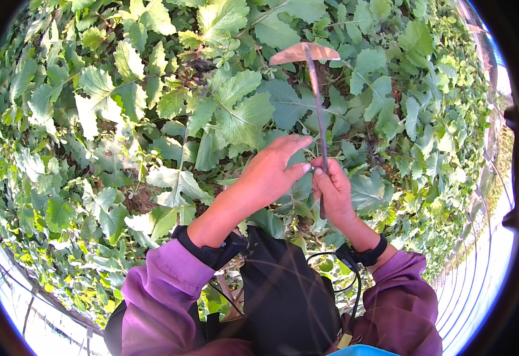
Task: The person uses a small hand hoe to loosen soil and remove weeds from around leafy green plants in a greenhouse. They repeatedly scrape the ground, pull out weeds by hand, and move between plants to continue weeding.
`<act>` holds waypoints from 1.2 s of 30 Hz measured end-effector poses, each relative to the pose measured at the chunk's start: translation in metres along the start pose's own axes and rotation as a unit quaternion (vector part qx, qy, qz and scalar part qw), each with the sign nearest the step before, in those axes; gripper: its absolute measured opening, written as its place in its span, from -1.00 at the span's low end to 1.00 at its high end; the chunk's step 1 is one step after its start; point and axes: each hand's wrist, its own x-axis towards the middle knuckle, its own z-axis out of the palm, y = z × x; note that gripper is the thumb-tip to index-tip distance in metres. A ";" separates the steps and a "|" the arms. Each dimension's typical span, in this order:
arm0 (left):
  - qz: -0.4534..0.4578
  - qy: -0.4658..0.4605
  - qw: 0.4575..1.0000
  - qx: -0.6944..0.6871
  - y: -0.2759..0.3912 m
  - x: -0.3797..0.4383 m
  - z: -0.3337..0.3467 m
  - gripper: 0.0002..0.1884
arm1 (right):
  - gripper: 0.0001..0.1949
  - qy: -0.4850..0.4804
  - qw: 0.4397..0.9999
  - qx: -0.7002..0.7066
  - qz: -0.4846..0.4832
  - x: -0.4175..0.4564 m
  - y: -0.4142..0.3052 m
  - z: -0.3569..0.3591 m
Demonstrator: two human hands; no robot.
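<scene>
My right hand [337, 191] is closed around the lower handle of a slim hand hoe [318, 104]. The tool points away from me, and its half-moon metal blade [286, 54] hangs over the leaves at the far end. Just left of the handle, my left hand [266, 171] is spread, thumb and fingers apart. Its thumb tip comes close to the right fingertips; whether they touch I cannot tell. Nothing shows in that hand, though its palm is hidden. Below both hands grow broad, lobed leafy plants [244, 113].
Dense foliage surrounds me, with small weeds [228, 53] among it and a patch of bare soil [140, 199] at the left. A black cable [358, 293] hangs beside my right forearm. Curved rib-like lines [477, 249] run along the right rim.
</scene>
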 end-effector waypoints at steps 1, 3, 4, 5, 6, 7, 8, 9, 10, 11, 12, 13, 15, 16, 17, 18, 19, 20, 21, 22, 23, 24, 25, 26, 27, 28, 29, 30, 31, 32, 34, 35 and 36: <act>-0.011 0.002 1.000 0.003 -0.001 -0.003 -0.001 -0.57 | -0.83 0.022 0.999 0.017 0.025 0.001 0.003 -0.010; -0.034 0.005 0.999 0.010 -0.007 -0.010 -0.001 -0.58 | -0.83 0.054 0.994 0.055 0.079 0.006 0.006 -0.027; -0.039 0.008 0.999 0.017 -0.009 -0.013 -0.001 -0.59 | -0.83 0.063 0.989 0.077 0.108 0.013 0.005 -0.034; -0.044 0.012 0.999 0.023 -0.010 -0.015 -0.001 -0.59 | -0.82 0.072 0.983 0.098 0.138 0.021 0.003 -0.038; -0.049 0.016 0.998 0.029 -0.011 -0.017 -0.001 -0.60 | -0.83 0.075 0.981 0.103 0.146 0.029 -0.001 -0.038; -0.053 0.010 0.998 0.040 -0.013 -0.020 0.001 -0.61 | -0.83 0.078 0.975 0.133 0.158 0.039 -0.002 -0.037; -0.058 0.005 0.997 0.051 -0.014 -0.023 0.003 -0.62 | -0.83 0.081 0.968 0.164 0.170 0.049 -0.003 -0.036; -0.063 0.003 0.996 0.063 -0.016 -0.025 0.003 -0.63 | -0.82 0.080 0.961 0.194 0.181 0.062 -0.004 -0.035; -0.067 0.000 0.996 0.061 -0.015 -0.026 0.004 -0.64 | -0.81 0.056 0.951 0.253 0.170 0.074 -0.002 -0.038; -0.070 -0.003 0.996 0.058 -0.014 -0.026 0.004 -0.64 | -0.80 0.031 0.937 0.311 0.159 0.086 0.003 -0.043; -0.074 -0.004 0.996 0.055 -0.013 -0.027 0.003 -0.65 | -0.80 0.004 0.919 0.367 0.147 0.098 0.007 -0.046; -0.068 -0.001 0.996 0.059 -0.014 -0.027 0.003 -0.65 | -0.79 -0.008 0.905 0.402 0.138 0.106 0.010 -0.048; -0.059 0.008 0.996 0.066 -0.015 -0.028 0.003 -0.66 | -0.78 -0.034 0.874 0.469 0.121 0.117 0.015 -0.048; -0.059 0.009 0.996 0.068 -0.015 -0.029 0.002 -0.66 | -0.78 -0.022 0.883 0.452 0.123 0.119 0.018 -0.047; -0.059 0.010 0.996 0.069 -0.014 -0.030 0.001 -0.66 | -0.77 0.025 0.907 0.393 0.150 0.116 0.023 -0.047; -0.060 0.013 0.996 0.071 -0.015 -0.029 0.000 -0.66 | -0.77 0.070 0.924 0.331 0.177 0.110 0.023 -0.041; -0.063 0.013 0.995 0.073 -0.015 -0.030 -0.002 -0.66 | -0.77 0.114 0.935 0.268 0.201 0.102 0.024 -0.036; -0.066 0.012 0.995 0.076 -0.015 -0.030 -0.004 -0.66 | -0.78 0.129 0.950 0.199 0.202 0.095 0.026 -0.031; -0.068 0.010 0.995 0.076 -0.014 -0.030 -0.004 -0.66 | -0.78 0.136 0.955 0.171 0.199 0.091 0.028 -0.032; -0.074 0.009 0.994 0.074 -0.014 -0.029 -0.005 -0.66 | -0.79 0.143 0.960 0.144 0.195 0.088 0.029 -0.033; -0.080 0.008 0.994 0.073 -0.014 -0.029 -0.005 -0.66 | -0.80 0.149 0.963 0.116 0.192 0.087 0.031 -0.034; -0.085 0.004 0.994 0.072 -0.013 -0.028 -0.005 -0.66 | -0.81 0.163 0.968 0.092 0.165 0.090 0.028 -0.032; -0.078 0.003 0.994 0.074 -0.012 -0.028 -0.003 -0.66 | -0.81 0.166 0.971 0.090 0.145 0.100 0.032 -0.038; -0.071 0.001 0.995 0.077 -0.011 -0.027 -0.001 -0.67 | -0.81 0.169 0.974 0.087 0.124 0.115 0.039 -0.047; -0.065 0.002 0.995 0.080 -0.011 -0.027 0.000 -0.67 | -0.81 0.169 0.977 0.084 0.104 0.127 0.039 -0.048; -0.057 0.006 0.995 0.082 -0.010 -0.027 0.001 -0.67 | -0.81 0.182 0.972 0.087 0.117 0.135 0.041 -0.048; -0.048 0.008 0.995 0.084 -0.010 -0.027 0.002 -0.67 | -0.82 0.187 0.970 0.094 0.127 0.132 0.046 -0.048; -0.042 0.016 0.995 0.087 -0.011 -0.027 0.001 -0.67 | -0.82 0.187 0.968 0.100 0.137 0.130 0.050 -0.042; -0.043 0.018 0.995 0.084 -0.011 -0.027 0.000 -0.67 | -0.82 0.188 0.966 0.105 0.145 0.125 0.051 -0.038; -0.044 0.019 0.996 0.082 -0.011 -0.028 -0.001 -0.67 | -0.82 0.192 0.961 0.113 0.165 0.118 0.052 -0.034; -0.056 0.020 0.995 0.074 -0.012 -0.029 -0.004 -0.68 | -0.82 0.186 0.957 0.131 0.182 0.104 0.050 -0.032; -0.066 0.020 0.995 0.070 -0.012 -0.028 -0.006 -0.68 | -0.82 0.183 0.954 0.140 0.191 0.100 0.049 -0.031; -0.076 0.017 0.995 0.065 -0.012 -0.027 -0.007 -0.69 | -0.82 0.175 0.954 0.136 0.199 0.096 0.048 -0.033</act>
